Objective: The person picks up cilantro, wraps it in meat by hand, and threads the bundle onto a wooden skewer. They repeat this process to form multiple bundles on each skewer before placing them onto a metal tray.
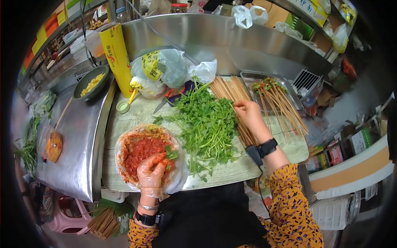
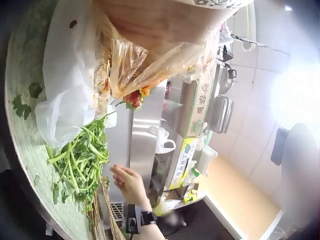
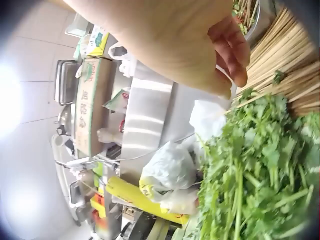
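My left hand (image 1: pixel 151 171), in a clear plastic glove smeared red, is over a plastic-lined bowl (image 1: pixel 120 159) of red-seasoned meat (image 1: pixel 142 151). Its thumb and fingers pinch a cilantro sprig (image 1: pixel 171 153) with some red meat, which also peeks past the glove in the left wrist view. To the right lies a large heap of cilantro (image 1: pixel 209 124). Beyond the heap, my bare right hand (image 1: pixel 250 115) pinches a thin bamboo skewer (image 3: pixel 245 104) above a bundle of bare skewers (image 1: pixel 227 89); most of that skewer is hidden.
At the back right, a metal tray (image 1: pixel 269 74) bears filled skewers (image 1: pixel 273 89). Scissors (image 1: pixel 165 101), stuffed plastic bags (image 1: pixel 159 68) and a yellow roll (image 1: pixel 115 58) stand along the back. A dark bowl of yellow food (image 1: pixel 92 84) sits on the steel counter (image 1: pixel 78 140) at left.
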The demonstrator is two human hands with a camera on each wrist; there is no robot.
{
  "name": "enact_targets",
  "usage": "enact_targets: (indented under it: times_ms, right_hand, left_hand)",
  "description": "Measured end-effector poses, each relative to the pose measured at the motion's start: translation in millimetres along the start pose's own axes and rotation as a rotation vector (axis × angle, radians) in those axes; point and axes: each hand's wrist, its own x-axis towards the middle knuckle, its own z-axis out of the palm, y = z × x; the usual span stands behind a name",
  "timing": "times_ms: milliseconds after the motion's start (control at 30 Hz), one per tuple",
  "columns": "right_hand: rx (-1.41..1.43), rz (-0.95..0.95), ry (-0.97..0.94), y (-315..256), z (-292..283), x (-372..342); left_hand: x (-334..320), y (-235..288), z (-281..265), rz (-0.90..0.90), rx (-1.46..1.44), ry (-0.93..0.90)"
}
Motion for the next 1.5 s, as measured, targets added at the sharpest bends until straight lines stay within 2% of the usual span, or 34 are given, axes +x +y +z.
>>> enact_targets:
  times_ms: [33, 67, 133, 233, 300, 367, 433, 533, 633, 700, 733, 867, 967, 1033, 1100, 1167, 1200, 1233, 1300, 1333, 1400, 1433, 1500]
  right_hand:
    - [-0.252, -0.105, 0.018, 26.5, -4.3, 9.1]
    - [-0.260, -0.115, 0.023, 28.3, -7.3, 12.0]
    - [-0.376, 0.105, -0.215, 34.8, -9.9, 9.9]
    - [-0.544, 0.170, -0.293, 49.8, 0.8, 10.4]
    - [-0.500, 0.110, -0.251, 58.7, -2.3, 11.8]
    - [-0.107, 0.312, -0.225, 51.8, -13.8, 14.4]
    - [-0.200, 0.320, -0.183, 53.1, -24.7, 17.9]
    - [-0.664, 0.425, -0.280, 63.0, -31.5, 22.0]
    - [-0.758, 0.432, -0.357, 72.6, -19.6, 15.7]
    - [-0.807, 0.369, -0.328, 82.1, -13.3, 14.1]
    - [-0.767, 0.432, -0.375, 87.5, -10.7, 17.8]
    - [-0.750, 0.342, -0.338, 96.6, -13.9, 17.9]
    - [-0.744, 0.346, -0.447, 96.6, -17.1, 16.8]
    - [-0.781, 0.204, -0.329, 88.4, -20.7, 10.2]
    - [-0.783, 0.123, -0.345, 70.7, -29.9, 9.4]
    - [-0.340, 0.265, -0.425, 34.2, -48.2, 6.6]
    - [-0.028, 0.422, -0.424, 13.0, -54.5, 2.0]
    - [-0.029, 0.421, -0.433, 2.1, -54.9, -2.4]
    - [0.621, 0.330, -0.279, -14.4, -48.8, -14.7]
    - [0.622, 0.357, -0.303, -24.3, -39.9, -23.6]
    - [1.018, 0.223, -0.149, -51.5, -15.0, -37.9]
    - [1.027, 0.265, -0.177, -65.7, -3.7, -49.2]
    - [1.143, 0.181, -0.116, -97.0, 17.5, -65.0]
  left_hand:
    - [2.3, -1.6, -0.1, 0.008, -0.012, -0.002]
    - [4.4, -6.3, -3.3, 0.052, 0.047, 0.029]
    - [8.2, -16.3, -9.5, 0.066, 0.095, 0.066]
    - [9.9, -20.7, -9.3, -0.022, -0.036, 0.066]
    - [11.0, -19.5, -11.4, 0.038, 0.017, 0.058]
    - [10.9, -19.8, -11.8, 0.089, 0.066, 0.050]
    - [10.6, -20.4, -10.4, 0.037, -0.011, 0.055]
    - [10.1, -15.4, -7.1, 0.055, 0.020, 0.052]
    - [8.5, -9.8, -5.8, 0.095, 0.051, 0.061]
    - [9.3, -11.5, -6.1, 0.110, 0.066, 0.061]
    - [9.7, -10.9, -6.1, 0.121, 0.117, 0.069]
    - [10.4, -16.8, -7.1, 0.038, 0.003, 0.053]
    - [11.2, -19.5, -6.9, 0.068, 0.024, 0.059]
    - [12.2, -21.3, -7.0, 0.068, 0.010, 0.071]
    - [11.9, -24.8, -9.4, 0.032, -0.039, 0.042]
    - [8.6, -10.9, -5.3, 0.003, -0.072, 0.032]
    - [8.2, -9.2, -4.4, -0.026, -0.118, 0.049]
    - [7.6, -8.2, -3.9, -0.057, -0.165, 0.064]
    - [14.4, -14.3, -5.9, -0.049, -0.229, 0.092]
    - [13.3, -14.2, -6.6, -0.083, -0.345, 0.100]
    - [14.4, -7.3, -2.1, -0.109, -0.566, 0.114]
    - [13.7, -7.2, -0.3, -0.099, -0.671, 0.124]
    - [3.7, 23.5, 14.5, -0.113, -0.819, 0.126]
